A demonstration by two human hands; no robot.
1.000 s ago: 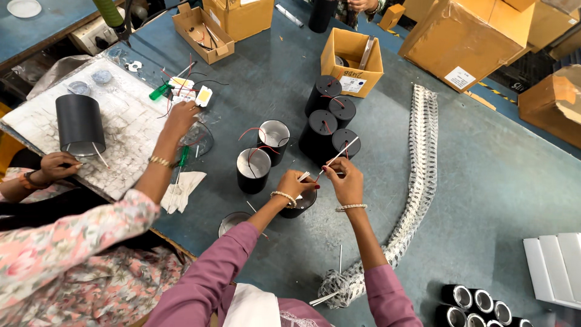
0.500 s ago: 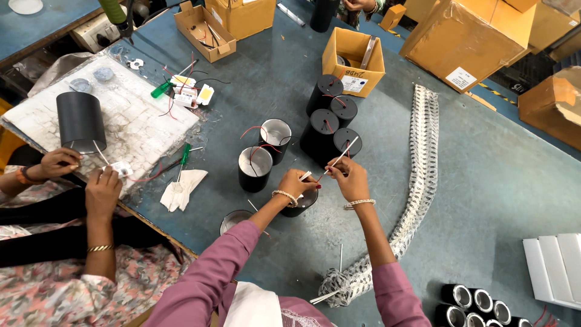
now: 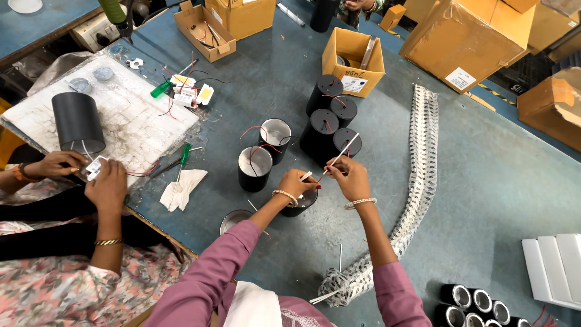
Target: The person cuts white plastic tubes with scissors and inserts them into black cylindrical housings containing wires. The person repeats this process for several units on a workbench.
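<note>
Blue-grey worktable (image 3: pixel 472 181) seen from above, crowded with black cylindrical housings (image 3: pixel 330 118): four closed ones clustered near the centre, red wires across their tops; two open ones (image 3: pixel 265 151) just left of those, white-lined inside, red wire looping over the rims; one more, a black cylinder (image 3: pixel 301 203), directly under the hands. Small open cardboard box (image 3: pixel 354 60) beyond the cluster, with a white label on its front face and a dark round part plus a pale strip inside; shallow open carton (image 3: pixel 203 24) at upper left, thin parts inside, too small to tell; large sealed carton (image 3: pixel 469 36) at upper right with a white square label low on its side. Long strip of clear packaging (image 3: pixel 417 175) running down the right of the table, bunched at the near end. Left hand (image 3: pixel 296 181) closed, pinching the lower end of a thin white tube (image 3: pixel 339 154) over the black cylinder; right hand (image 3: pixel 350 175) closed around the same tube a little higher, tube slanting up and away toward the closed housings; both forearms in pink sleeves, beaded bracelets at the wrists. At far left, a co-worker's hands (image 3: pixel 97 172) pressed on a small white part at the edge of a scuffed white board (image 3: pixel 121 115), beside a lone black housing.
</note>
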